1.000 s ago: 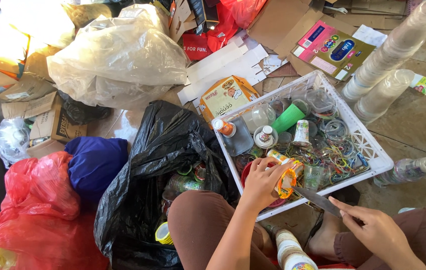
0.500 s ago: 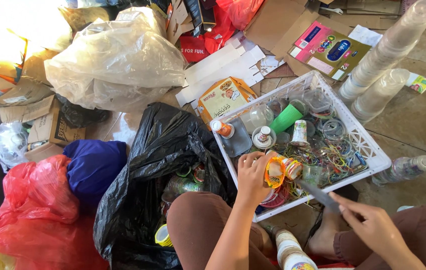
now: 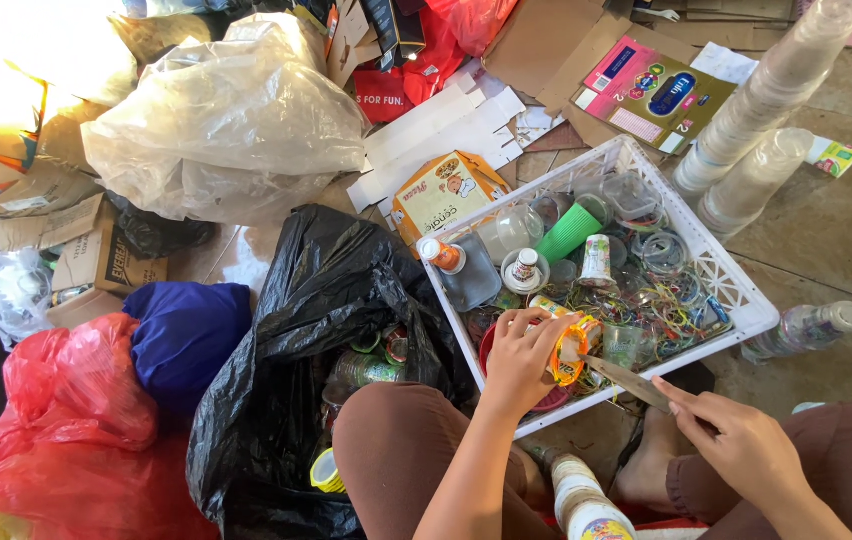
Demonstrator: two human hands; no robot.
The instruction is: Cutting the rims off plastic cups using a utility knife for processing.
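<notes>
My left hand (image 3: 518, 357) grips a small plastic cup (image 3: 570, 349) with a yellow and orange label, held over the near edge of a white plastic basket (image 3: 741, 297). My right hand (image 3: 736, 443) holds a knife (image 3: 626, 380) whose blade tip touches the cup's rim. The basket holds several bottles, cups, lids and a tangle of coloured plastic rings. A green cup (image 3: 571, 232) lies inside it further back.
An open black bin bag (image 3: 316, 330) with bottles stands left of my knee. Red bags (image 3: 66, 430), a blue bundle (image 3: 186, 335) and a clear bag (image 3: 221, 125) lie left. Stacked clear cups (image 3: 771, 100), a bottle (image 3: 811, 328) and flattened cardboard (image 3: 451, 115) surround the basket.
My left hand lifted the labelled cup a little and turned it. My right hand brought the knife up from the right until its blade met the cup.
</notes>
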